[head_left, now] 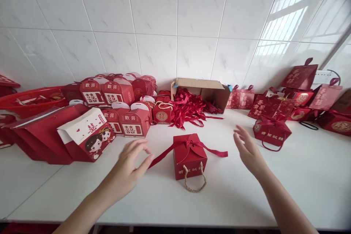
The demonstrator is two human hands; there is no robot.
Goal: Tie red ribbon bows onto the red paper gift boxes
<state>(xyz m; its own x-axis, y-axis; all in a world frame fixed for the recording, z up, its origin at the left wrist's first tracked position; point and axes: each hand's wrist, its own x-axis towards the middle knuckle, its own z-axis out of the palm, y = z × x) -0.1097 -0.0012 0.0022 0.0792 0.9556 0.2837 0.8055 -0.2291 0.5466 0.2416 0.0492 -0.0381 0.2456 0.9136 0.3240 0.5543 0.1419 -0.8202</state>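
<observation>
A red gift box (189, 159) stands upright on the white table (219, 204) between my hands. Red ribbon (164, 152) crosses its top and is tied at the middle, with one tail reaching out to each side. A twisted cord handle (195, 190) hangs down its front. My left hand (131, 164) is left of the box, fingers curved and apart, close to the left ribbon tail and holding nothing. My right hand (248, 150) hovers to the right of the box, past the other tail, with its fingers extended and nothing in them.
Behind, a cardboard carton (203, 83) lies with red ribbons (186, 106) spilling out. Double-happiness boxes (134, 122) are stacked at the left, beside folded red bags (46, 135) and a red basin (33, 93). More red boxes (271, 133) stand at the right.
</observation>
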